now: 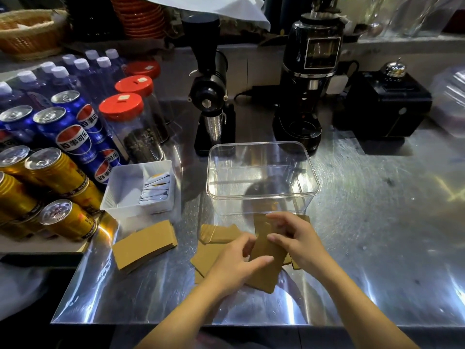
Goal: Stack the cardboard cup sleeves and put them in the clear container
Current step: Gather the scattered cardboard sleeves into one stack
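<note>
- Hands first: our left hand [235, 264] and right hand [298, 241] together grip one flat cardboard cup sleeve [268, 260], held tilted just above the steel bench [377, 222]; left thumb lies across its face, right fingers pinch its upper edge.
- Under and around our hands we see a loose pile of sleeves [216, 245] lying fanned and uneven on the bench.
- Well apart to the left lies a tidy stack of sleeves [143, 244].
- Just beyond our hands stands the clear container [261, 192], open-topped, with no sleeves inside.
- Left of it sits a white tray [118, 190] holding small sachets [156, 188].
- Farther left we see gold cans [50, 177], blue Pepsi cans [73, 137] and red-lidded jars [123, 114].
- Behind the container stand a black grinder [211, 96] and a second coffee grinder [307, 79].
</note>
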A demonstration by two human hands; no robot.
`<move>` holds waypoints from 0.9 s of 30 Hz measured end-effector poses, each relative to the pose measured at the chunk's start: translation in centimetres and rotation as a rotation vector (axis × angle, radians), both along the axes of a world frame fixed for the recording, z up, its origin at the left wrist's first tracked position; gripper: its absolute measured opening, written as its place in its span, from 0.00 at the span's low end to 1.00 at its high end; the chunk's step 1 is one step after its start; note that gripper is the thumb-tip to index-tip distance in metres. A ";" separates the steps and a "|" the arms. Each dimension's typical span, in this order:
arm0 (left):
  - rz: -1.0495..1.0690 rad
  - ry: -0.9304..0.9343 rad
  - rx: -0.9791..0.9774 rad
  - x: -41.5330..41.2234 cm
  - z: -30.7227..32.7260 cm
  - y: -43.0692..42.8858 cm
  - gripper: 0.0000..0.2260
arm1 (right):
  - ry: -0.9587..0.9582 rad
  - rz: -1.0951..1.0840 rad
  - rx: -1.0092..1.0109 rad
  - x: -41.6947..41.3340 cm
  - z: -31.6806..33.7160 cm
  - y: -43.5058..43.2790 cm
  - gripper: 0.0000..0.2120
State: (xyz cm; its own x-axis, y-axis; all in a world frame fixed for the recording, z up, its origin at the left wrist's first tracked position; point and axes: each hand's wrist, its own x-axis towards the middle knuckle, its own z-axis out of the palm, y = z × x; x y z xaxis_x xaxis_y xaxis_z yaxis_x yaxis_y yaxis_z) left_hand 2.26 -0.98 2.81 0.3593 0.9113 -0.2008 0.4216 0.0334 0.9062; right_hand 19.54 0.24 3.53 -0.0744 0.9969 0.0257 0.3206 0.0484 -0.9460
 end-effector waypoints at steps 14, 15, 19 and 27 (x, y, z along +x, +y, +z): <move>0.357 -0.700 -0.613 0.2 -0.2 0.1 0.16 | -0.799 -0.376 -0.335 2.6 -1.9 -1.9 0.34; 0.361 -0.693 -0.638 0.3 -0.1 0.2 0.16 | -0.832 -0.373 -0.359 2.4 -2.0 -2.1 0.36; 0.372 -0.705 -0.709 0.8 -0.2 0.5 0.14 | -0.790 -0.408 -0.436 2.3 -1.9 -1.7 0.36; 0.475 -0.794 -0.790 0.8 -1.1 1.1 0.16 | -0.297 -0.352 -0.436 3.0 -1.5 -1.8 0.05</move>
